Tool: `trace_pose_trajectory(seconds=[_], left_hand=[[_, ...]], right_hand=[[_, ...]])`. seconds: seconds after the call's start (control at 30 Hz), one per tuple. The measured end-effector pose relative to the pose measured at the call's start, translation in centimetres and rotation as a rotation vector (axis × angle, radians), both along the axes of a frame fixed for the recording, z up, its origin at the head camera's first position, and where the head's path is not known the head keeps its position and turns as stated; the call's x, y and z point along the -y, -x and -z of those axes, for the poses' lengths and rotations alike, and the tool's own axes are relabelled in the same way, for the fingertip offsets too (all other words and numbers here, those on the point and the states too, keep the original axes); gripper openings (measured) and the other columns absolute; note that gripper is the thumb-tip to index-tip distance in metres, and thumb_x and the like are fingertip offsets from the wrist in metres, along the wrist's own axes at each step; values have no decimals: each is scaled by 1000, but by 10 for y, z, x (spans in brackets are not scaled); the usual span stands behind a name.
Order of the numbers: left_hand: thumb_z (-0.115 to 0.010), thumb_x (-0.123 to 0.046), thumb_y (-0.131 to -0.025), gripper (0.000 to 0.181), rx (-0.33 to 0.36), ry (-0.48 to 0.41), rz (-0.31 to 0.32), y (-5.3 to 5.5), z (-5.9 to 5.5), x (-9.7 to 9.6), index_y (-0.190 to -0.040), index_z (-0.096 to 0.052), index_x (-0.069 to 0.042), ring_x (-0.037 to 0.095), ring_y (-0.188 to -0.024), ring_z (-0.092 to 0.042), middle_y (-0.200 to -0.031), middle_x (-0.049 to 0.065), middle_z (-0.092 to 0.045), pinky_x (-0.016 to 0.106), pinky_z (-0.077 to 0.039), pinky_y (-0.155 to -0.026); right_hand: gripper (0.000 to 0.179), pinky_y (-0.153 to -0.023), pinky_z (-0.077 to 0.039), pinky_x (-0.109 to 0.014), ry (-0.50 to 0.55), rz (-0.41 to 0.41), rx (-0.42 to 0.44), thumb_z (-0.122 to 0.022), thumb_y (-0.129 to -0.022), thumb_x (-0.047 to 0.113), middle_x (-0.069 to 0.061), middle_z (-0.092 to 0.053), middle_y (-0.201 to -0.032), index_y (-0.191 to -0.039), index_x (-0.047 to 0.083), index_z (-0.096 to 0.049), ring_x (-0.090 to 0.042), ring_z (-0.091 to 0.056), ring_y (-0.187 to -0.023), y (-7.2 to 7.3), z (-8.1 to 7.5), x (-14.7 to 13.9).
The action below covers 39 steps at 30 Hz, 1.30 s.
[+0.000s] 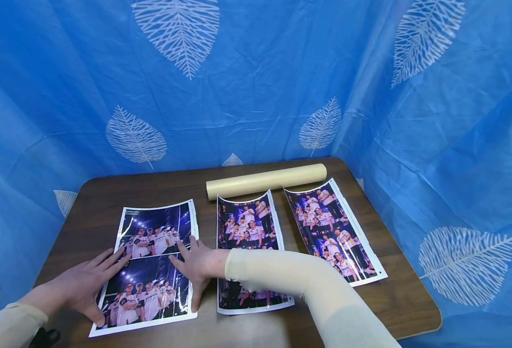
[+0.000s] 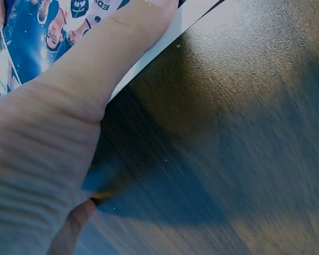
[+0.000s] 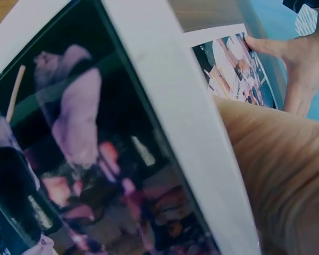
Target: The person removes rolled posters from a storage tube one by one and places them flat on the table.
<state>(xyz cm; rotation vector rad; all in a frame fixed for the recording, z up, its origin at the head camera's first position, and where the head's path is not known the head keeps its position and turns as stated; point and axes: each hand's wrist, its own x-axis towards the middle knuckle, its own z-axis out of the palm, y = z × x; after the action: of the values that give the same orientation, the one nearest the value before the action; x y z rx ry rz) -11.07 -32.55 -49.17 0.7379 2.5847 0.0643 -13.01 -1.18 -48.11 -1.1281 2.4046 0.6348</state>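
A glossy photo sheet (image 1: 151,280) with two group pictures, one above the other, lies on the left part of the table. My left hand (image 1: 82,285) rests on its left side, fingers spread, thumb at the lower left corner. In the left wrist view that thumb (image 2: 122,37) lies across the sheet's white border. On the opposite edge my right hand (image 1: 200,263) presses with spread fingers, its thumb low on the border. Beneath the right forearm is a second photo sheet (image 1: 247,217), curled and partly hidden. Its white border (image 3: 154,48) looms close in the right wrist view.
A third curled photo sheet (image 1: 330,227) lies on the right side of the table. Behind the sheets, a cream-coloured roll (image 1: 266,181) lies near the back edge of the brown wooden table (image 1: 395,290). Blue cloth (image 1: 256,87) with white leaf prints hangs around it.
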Motion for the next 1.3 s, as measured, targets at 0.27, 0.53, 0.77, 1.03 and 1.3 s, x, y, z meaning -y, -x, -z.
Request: trace_pose_trajectory(seconds=[0.27,0.53,0.77,1.03,1.3], left_hand=[[-79,-86,-43,149,-25,-21,17,-1,-1,1,-163,-19,-22,59,-140,-23,-161,24,-20,78,-38,-97],[-80,-85,-45,148,-26,-24,27,-1,-3,2,-163,-18,-22,59,-140,-23,-160,25,-20,76,-41,-95],[-81,-83,-45,147,-18,-16,17,-1,-4,1,-163,-19,-21,58,-140,-23,-160,24,-20,76,-42,-94],[-81,-82,-47,145,4,-9,-1,0,-4,0,-163,-18,-25,59,-141,-21,-161,24,-20,77,-39,-96],[-85,-71,-59,121,48,-16,-49,10,-11,-4,-155,-40,-14,61,-136,-30,-157,28,-29,75,-45,-90]], right_hand=[[152,-123,-20,-39,-8,-1,8,-63,-46,99,-5,2,-172,-164,34,6,-37,-7,-155,1,0,0],[151,-123,-20,-39,3,16,37,-65,-46,98,-4,4,-172,-164,36,5,-37,-5,-155,3,0,1],[149,-123,-21,-41,7,22,51,-65,-47,97,-2,4,-172,-164,37,4,-36,-5,-155,4,1,1],[149,-122,-23,-40,15,32,57,-67,-47,96,-2,4,-172,-164,37,4,-36,-5,-155,4,0,1],[136,-119,-31,-37,56,21,100,-71,-58,90,1,0,-172,-163,42,0,-31,-9,-155,14,-3,-5]])
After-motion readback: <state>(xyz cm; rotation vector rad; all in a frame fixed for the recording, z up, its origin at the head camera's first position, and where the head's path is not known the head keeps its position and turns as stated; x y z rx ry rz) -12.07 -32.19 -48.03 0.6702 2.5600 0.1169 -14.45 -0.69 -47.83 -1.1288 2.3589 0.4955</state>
